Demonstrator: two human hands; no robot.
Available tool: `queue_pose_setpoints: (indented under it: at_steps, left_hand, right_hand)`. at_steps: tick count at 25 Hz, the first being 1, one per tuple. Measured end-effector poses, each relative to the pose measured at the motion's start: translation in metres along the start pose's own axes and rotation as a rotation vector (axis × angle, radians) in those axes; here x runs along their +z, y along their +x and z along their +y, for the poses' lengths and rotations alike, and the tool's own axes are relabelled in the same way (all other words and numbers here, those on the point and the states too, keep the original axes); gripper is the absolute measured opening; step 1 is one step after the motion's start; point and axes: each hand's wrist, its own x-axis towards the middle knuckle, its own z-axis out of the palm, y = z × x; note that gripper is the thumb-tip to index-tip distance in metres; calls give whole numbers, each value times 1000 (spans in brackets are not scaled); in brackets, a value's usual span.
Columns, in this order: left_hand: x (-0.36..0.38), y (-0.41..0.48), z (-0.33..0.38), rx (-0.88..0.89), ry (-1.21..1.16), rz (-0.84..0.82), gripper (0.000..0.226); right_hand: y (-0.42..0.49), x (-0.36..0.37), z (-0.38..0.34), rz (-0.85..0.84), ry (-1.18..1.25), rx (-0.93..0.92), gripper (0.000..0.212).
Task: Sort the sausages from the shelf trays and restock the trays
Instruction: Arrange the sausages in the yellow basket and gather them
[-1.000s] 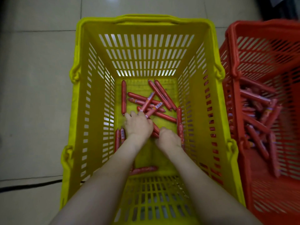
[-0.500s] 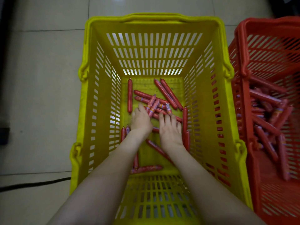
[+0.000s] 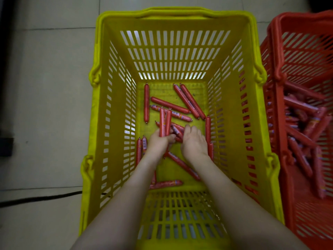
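Both my arms reach down into a deep yellow slatted basket (image 3: 115, 87). Several red wrapped sausages (image 3: 170, 105) lie scattered on its floor. My left hand (image 3: 158, 141) is shut on two sausages (image 3: 164, 121) that stick up from its fist. My right hand (image 3: 193, 141) is curled over more sausages (image 3: 177, 129) right beside the left hand; its fingers close on them. Loose sausages lie under and around both wrists.
A red slatted basket (image 3: 277, 73) stands against the yellow one's right side, with several sausages (image 3: 302, 123) piled inside. Pale floor tiles (image 3: 45, 105) surround the baskets. A black cable (image 3: 36, 199) runs across the floor at the lower left.
My left hand has closed on two sausages and raised them upright. My right hand has moved forward and curled onto the sausages beside it.
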Motion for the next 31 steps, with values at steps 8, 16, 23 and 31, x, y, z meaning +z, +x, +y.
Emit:
queue_pose_setpoints:
  at_steps: [8, 16, 23, 31]
  left_hand:
    - [-13, -2, -2, -4, -64, -96, 19]
    - [-2, -19, 34, 11, -303, -219, 19]
    - [18, -141, 134, 241, -296, -421, 42]
    - [69, -368, 190, 410, -134, -855, 28]
  right_hand:
    - [0, -1, 6, -229, 130, 139, 42]
    - [-5, -72, -10, -161, 1486, 358, 13]
    - [-79, -206, 2, -3, 1635, 196, 23]
    - [-312, -360, 44, 339, 1647, 11, 20]
